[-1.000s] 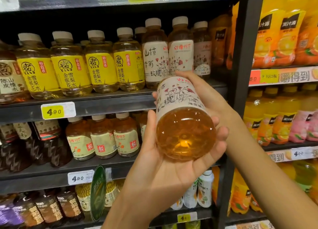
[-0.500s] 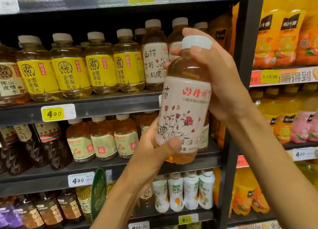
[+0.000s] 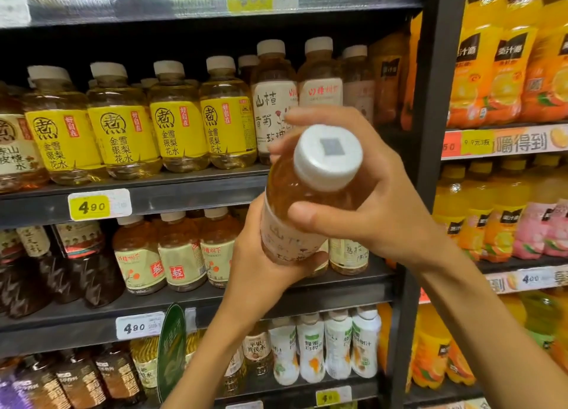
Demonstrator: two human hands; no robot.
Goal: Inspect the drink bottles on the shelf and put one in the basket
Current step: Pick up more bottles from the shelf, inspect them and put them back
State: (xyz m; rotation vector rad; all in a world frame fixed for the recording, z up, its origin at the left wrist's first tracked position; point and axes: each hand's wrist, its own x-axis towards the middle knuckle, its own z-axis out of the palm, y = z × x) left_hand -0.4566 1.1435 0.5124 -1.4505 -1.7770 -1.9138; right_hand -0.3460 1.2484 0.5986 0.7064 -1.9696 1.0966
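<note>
Gripping a tilted drink bottle [image 3: 302, 212] in front of the shelves, both hands share the hold: the right hand [image 3: 373, 199] curls round the shoulder just under the white cap [image 3: 328, 157], thumb pressed on the amber side and fingers wrapped over the far side, while the left hand [image 3: 261, 264] cups the lower, labelled part from below and behind. The bottle leans toward the camera, so the cap's top faces up with a small grey square printed on it — the pale label below is blurred and cannot be read. Behind the hands runs the dark middle shelf [image 3: 184, 193], carrying a row of yellow-labelled bottles [image 3: 123, 138] with pale liquid on the left and taller white-labelled bottles [image 3: 272, 113] just beside them; a yellow price tag [image 3: 90, 207] reading 4.90 sits on its front edge. One shelf down stand amber bottles with cream labels [image 3: 181, 261] and dark-liquid bottles [image 3: 92, 270] at the far left, with a second price tag [image 3: 140, 327] beneath. Lower still are white bottles [image 3: 338, 347]. A dark upright post [image 3: 430, 132] separates this bay from the next on the right — there, orange juice bottles [image 3: 504, 70] fill the upper shelves and a few pink-labelled ones [image 3: 538, 233] stand lower down.
</note>
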